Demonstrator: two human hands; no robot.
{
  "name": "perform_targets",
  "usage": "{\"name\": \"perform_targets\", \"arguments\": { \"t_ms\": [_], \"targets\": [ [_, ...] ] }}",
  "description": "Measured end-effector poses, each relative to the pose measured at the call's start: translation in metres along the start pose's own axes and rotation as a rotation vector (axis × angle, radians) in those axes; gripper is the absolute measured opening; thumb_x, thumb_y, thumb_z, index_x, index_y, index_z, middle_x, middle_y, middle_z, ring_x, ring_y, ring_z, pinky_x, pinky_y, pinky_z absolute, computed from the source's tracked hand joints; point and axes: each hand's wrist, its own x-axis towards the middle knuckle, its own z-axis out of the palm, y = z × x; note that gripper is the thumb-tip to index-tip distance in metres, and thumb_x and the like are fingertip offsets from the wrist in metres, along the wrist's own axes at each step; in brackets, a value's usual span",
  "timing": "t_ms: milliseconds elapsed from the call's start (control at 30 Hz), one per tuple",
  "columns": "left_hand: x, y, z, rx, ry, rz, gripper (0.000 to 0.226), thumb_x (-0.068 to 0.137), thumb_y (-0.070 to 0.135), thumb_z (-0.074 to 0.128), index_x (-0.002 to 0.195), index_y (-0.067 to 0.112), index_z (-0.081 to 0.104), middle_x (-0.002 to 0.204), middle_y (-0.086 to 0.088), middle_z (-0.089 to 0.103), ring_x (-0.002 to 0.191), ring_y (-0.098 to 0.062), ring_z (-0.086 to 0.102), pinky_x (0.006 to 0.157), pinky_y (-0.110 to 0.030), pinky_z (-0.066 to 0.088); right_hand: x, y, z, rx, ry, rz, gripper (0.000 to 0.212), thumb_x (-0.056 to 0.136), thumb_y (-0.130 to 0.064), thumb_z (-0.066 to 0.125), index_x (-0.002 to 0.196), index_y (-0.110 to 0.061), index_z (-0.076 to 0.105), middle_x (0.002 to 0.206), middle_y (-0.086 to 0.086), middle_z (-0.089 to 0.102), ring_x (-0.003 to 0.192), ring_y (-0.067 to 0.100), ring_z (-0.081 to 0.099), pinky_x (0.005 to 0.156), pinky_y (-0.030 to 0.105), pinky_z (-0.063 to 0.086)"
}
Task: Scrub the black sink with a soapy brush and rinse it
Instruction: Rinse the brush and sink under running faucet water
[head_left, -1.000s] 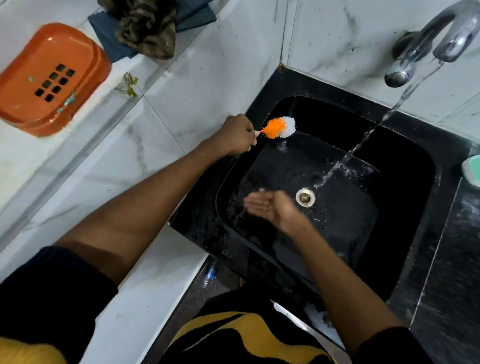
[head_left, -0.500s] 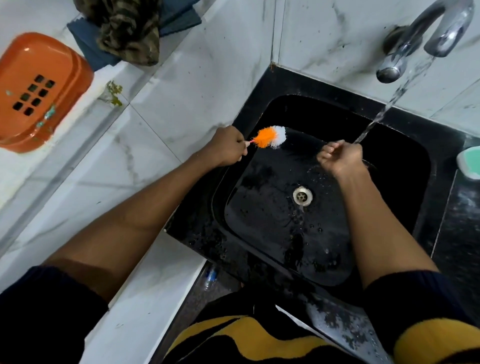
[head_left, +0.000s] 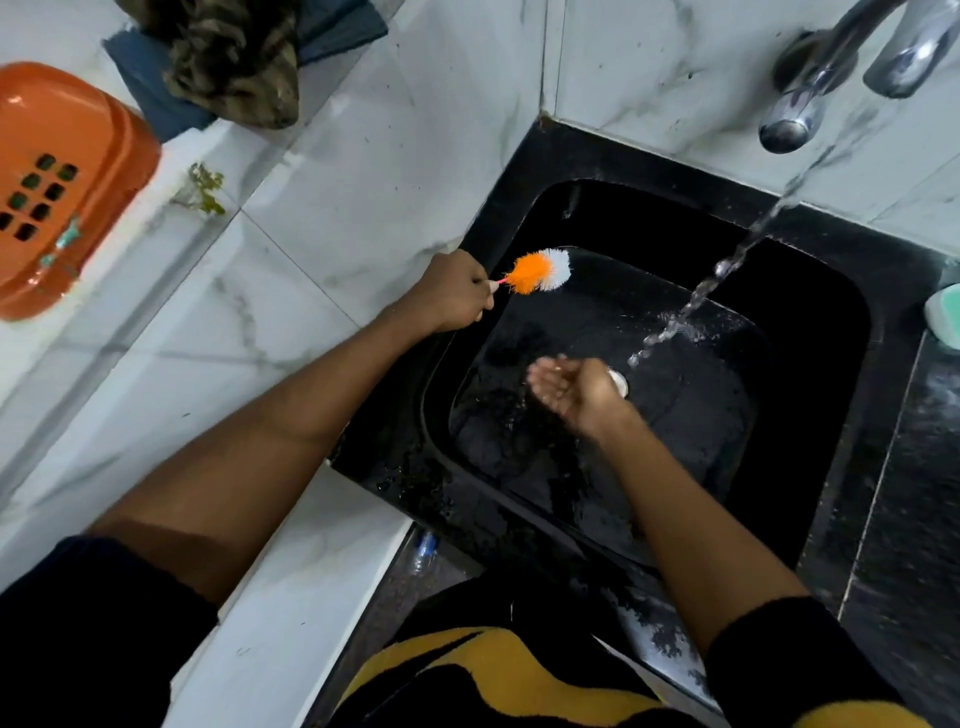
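2 hands work over the black sink (head_left: 810, 322), which is sunk into the right part of the tabletop (head_left: 311, 218), against the tiled back wall. The left hand (head_left: 451, 296) is curled round the handle of the brush (head_left: 537, 271) at the sink's left rim; only a short pink bit of handle shows past the fingers. The brush head, orange near the hand and white at its tip, sticks out over the basin's back-left part, clear of the water. The right hand (head_left: 574, 389) is low in the middle of the basin, palm up and loosely cupped, fingers relaxed, holding nothing; it partly covers the drain (head_left: 619, 381). A stream of water (head_left: 727, 265) runs slanting from the chrome tap (head_left: 810, 104) at the back right and strikes the basin floor just right of that hand. The basin floor and the front rim are wet and spotted with drops. At the tabletop's right edge, beside the sink, lies a pale green object (head_left: 943, 314), cut off by the frame. Near the left edge sits an orange plastic tray (head_left: 62, 176) with a group of small slots. At the back left lies a heap of cloths (head_left: 234, 57), blue and camouflage. No writing or brand can be read anywhere.
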Motion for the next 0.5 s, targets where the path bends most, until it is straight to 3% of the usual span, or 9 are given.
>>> {"name": "perform_targets", "arguments": {
  "t_ms": [133, 200, 367, 500],
  "targets": [
    [-0.006, -0.009, 0.007, 0.026, 0.014, 0.008, 0.028, 0.097, 0.014, 0.057, 0.080, -0.001, 0.074, 0.062, -0.001, 0.064, 0.042, 0.000, 0.053, 0.048, -0.011, 0.040, 0.012, -0.051, -0.020, 0.539, 0.136, -0.125, 0.035, 0.096, -0.011, 0.029, 0.077, -0.008, 0.058, 0.067, 0.006, 0.061, 0.061, 0.017, 0.055, 0.058, 0.024, 0.042],
    [-0.017, -0.014, 0.022, 0.056, -0.002, 0.005, 0.025, 0.094, 0.012, 0.059, 0.079, 0.002, 0.076, 0.065, -0.004, 0.065, 0.047, -0.001, 0.051, 0.055, -0.017, 0.041, 0.012, -0.074, -0.029, 0.671, 0.140, -0.178, 0.036, 0.095, -0.010, 0.027, 0.069, -0.013, 0.051, 0.057, 0.003, 0.053, 0.053, 0.014, 0.044, 0.054, 0.023, 0.031],
    [-0.046, -0.037, 0.081, 0.088, -0.124, -0.052, 0.028, 0.092, 0.018, 0.062, 0.077, -0.004, 0.073, 0.071, -0.022, 0.070, 0.057, -0.019, 0.058, 0.056, -0.031, 0.044, 0.002, -0.101, -0.047, 0.769, 0.131, -0.266, 0.037, 0.093, -0.010, 0.023, 0.061, -0.015, 0.040, 0.056, 0.001, 0.041, 0.049, 0.014, 0.033, 0.049, 0.023, 0.024],
    [-0.060, -0.050, 0.116, 0.021, -0.183, -0.087, 0.028, 0.090, 0.017, 0.060, 0.073, -0.003, 0.070, 0.070, -0.023, 0.069, 0.063, -0.032, 0.066, 0.061, -0.042, 0.054, 0.001, -0.102, -0.042, 0.592, 0.222, -0.294, 0.035, 0.096, -0.008, 0.022, 0.067, -0.015, 0.040, 0.059, 0.001, 0.042, 0.047, 0.015, 0.039, 0.046, 0.022, 0.030]
  ]
}}
